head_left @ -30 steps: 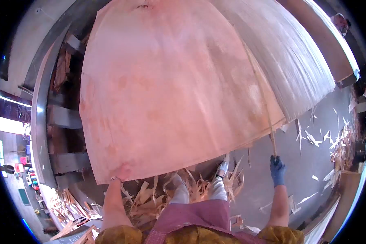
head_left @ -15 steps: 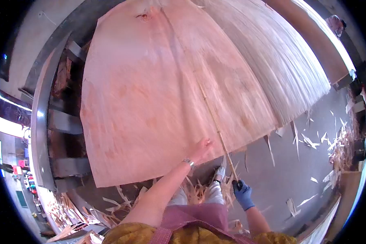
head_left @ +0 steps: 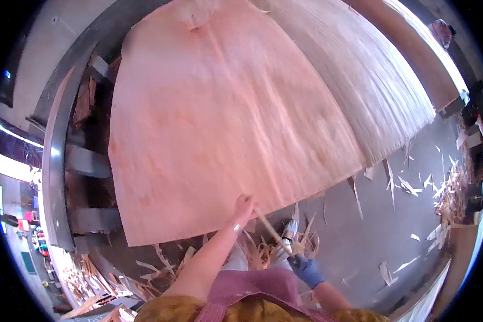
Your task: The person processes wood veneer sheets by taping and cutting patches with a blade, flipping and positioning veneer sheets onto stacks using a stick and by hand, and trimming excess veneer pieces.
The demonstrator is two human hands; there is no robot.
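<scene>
A large, thin sheet of wood veneer [head_left: 198, 139], pinkish tan, spreads out in front of me. My left hand [head_left: 245, 208], bare with a watch at the wrist, is closed at the sheet's near edge and appears to pinch it. My right hand [head_left: 307, 270], in a blue glove, is wrapped round the lower end of a thin bamboo stick [head_left: 272, 231]. The stick slants up and left toward my left hand. Its far part is hidden, seemingly beneath the sheet, where a long ridge shows.
A paler veneer sheet [head_left: 354, 80] lies to the right. Wood strips and shavings [head_left: 445, 198] litter the grey floor [head_left: 354, 241], some around my shoes [head_left: 290, 229]. Dark metal framework with beams [head_left: 88, 161] stands on the left. A board stack [head_left: 424, 64] runs along the far right.
The stick lay across the top of the sheet; now most of it is out of sight. Both hands have moved left, the left also toward me. The sheet now has a raised ridge.
</scene>
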